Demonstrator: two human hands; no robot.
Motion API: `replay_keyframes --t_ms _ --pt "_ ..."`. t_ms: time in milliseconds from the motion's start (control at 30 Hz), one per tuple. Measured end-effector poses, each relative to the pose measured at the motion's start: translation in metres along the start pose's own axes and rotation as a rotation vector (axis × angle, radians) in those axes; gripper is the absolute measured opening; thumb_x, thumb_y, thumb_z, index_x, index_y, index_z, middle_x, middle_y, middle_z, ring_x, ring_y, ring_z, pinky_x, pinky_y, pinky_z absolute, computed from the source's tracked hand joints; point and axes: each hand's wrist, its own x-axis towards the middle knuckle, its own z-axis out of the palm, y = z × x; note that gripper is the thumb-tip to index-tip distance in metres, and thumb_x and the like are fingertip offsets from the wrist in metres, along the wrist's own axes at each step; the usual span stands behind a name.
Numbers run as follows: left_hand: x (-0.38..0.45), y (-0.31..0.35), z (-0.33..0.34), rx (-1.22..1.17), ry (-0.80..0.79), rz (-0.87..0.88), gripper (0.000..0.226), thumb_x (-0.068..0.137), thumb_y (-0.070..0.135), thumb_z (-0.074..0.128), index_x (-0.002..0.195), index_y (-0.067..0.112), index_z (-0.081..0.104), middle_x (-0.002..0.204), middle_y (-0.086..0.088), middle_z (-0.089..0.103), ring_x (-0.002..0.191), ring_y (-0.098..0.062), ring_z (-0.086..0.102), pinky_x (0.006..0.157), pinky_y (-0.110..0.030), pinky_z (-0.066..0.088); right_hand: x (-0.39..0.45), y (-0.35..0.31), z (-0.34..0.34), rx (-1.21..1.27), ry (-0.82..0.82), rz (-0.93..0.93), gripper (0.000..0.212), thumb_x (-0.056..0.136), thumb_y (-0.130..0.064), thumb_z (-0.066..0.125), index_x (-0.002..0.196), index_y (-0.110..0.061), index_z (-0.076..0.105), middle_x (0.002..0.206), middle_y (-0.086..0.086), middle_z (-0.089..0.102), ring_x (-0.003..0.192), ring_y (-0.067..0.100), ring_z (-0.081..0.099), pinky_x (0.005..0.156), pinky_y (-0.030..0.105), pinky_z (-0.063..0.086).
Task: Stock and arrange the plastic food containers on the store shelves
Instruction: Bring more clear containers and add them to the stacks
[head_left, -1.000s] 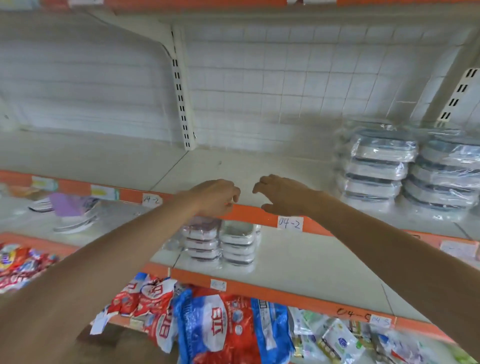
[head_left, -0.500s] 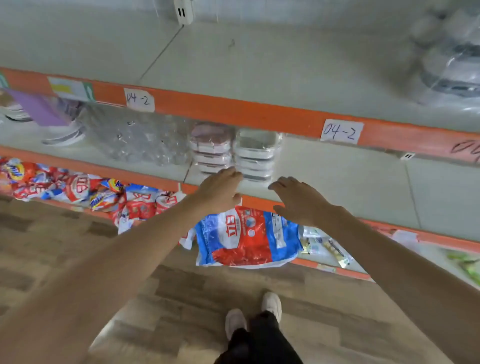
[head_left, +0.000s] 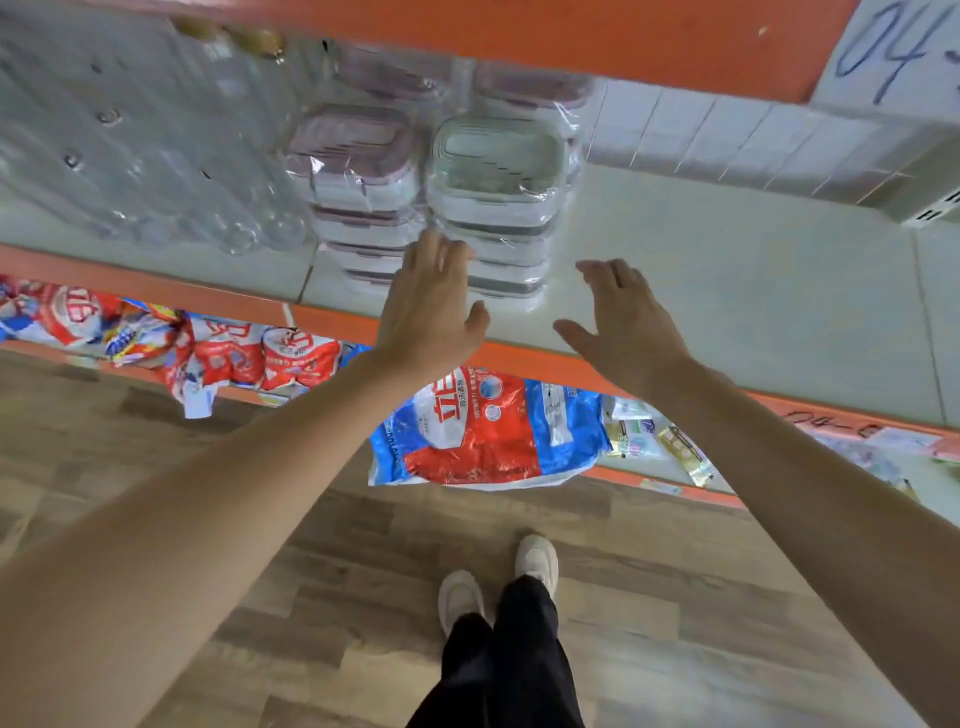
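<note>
Two wrapped stacks of plastic food containers stand side by side on the middle shelf (head_left: 727, 291): a pink-lidded stack (head_left: 358, 171) on the left and a green-lidded stack (head_left: 498, 176) on the right. My left hand (head_left: 431, 301) reaches in with straight fingers, its fingertips at the gap between the two stacks, in front of their lower tiers. Just right of the green-lidded stack, my right hand (head_left: 618, 317) hovers over the shelf with spread fingers and holds nothing.
Clear glass jars (head_left: 156, 171) crowd the shelf left of the stacks. An orange shelf edge (head_left: 571, 47) with a handwritten label hangs overhead. Red and blue bags (head_left: 488, 431) fill the bottom shelf. Below are the wooden floor and the person's white shoes (head_left: 498, 582).
The view has dropped from the upper shelf to the middle one. Both hands have come down and forward to the two container stacks, fingers spread wider.
</note>
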Motion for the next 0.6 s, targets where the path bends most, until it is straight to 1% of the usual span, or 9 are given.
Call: replay_keyframes --t_ms 100,167,300,400,500,600 --pt "0.008 0.001 0.001 -0.127 0.119 -0.047 0.045 0.08 0.008 0.061 0.12 -0.004 0.046 0.123 -0.024 0.037 0.118 -0.035 0.037 0.098 -0.037 0.036 0.017 0.0 -0.001 0.05 0.132 -0.021 0.067 0.089 -0.029 0.06 0.142 -0.004 0.029 0.136 0.014 0.037 0.126 0.028 0.033 0.102 0.032 0.028" --pt "0.016 0.003 0.001 -0.189 0.18 -0.082 0.048 0.079 0.006 0.062 0.121 -0.006 0.043 0.124 -0.025 0.035 0.119 -0.035 0.035 0.1 -0.034 0.034 0.028 0.001 -0.003 0.091 0.181 -0.02 0.07 0.088 -0.029 0.062 0.143 -0.004 0.027 0.138 0.013 0.036 0.128 0.027 0.033 0.102 0.03 0.027" --pt "0.033 0.008 0.003 -0.275 0.198 -0.234 0.054 0.082 0.012 0.062 0.126 -0.002 0.034 0.133 -0.02 0.026 0.127 -0.031 0.026 0.103 -0.032 0.027 0.049 0.005 -0.007 0.202 0.174 0.019 0.077 0.086 -0.032 0.065 0.145 -0.007 0.023 0.144 0.009 0.032 0.133 0.023 0.033 0.106 0.029 0.027" --pt "0.04 0.012 0.006 -0.306 0.202 -0.298 0.055 0.084 0.015 0.061 0.127 0.0 0.032 0.135 -0.016 0.023 0.13 -0.025 0.021 0.104 -0.03 0.023 0.066 0.005 -0.008 0.29 0.167 0.051 0.084 0.081 -0.036 0.07 0.146 -0.011 0.023 0.147 0.005 0.031 0.134 0.019 0.033 0.107 0.028 0.029" --pt "0.043 0.016 0.004 -0.343 0.27 -0.348 0.059 0.082 0.014 0.062 0.129 0.0 0.029 0.135 -0.015 0.023 0.131 -0.024 0.019 0.105 -0.028 0.019 0.084 0.005 -0.009 0.458 0.131 0.107 0.095 0.074 -0.039 0.076 0.148 -0.014 0.02 0.148 0.001 0.029 0.135 0.015 0.031 0.105 0.027 0.032" --pt "0.045 0.017 0.001 -0.407 0.305 -0.382 0.071 0.081 0.013 0.062 0.139 0.004 0.022 0.138 -0.014 0.021 0.133 -0.022 0.018 0.107 -0.029 0.019 0.095 0.003 -0.011 0.656 0.094 0.112 0.098 0.071 -0.032 0.081 0.147 -0.018 0.02 0.148 -0.004 0.028 0.135 0.011 0.029 0.098 0.022 0.03"
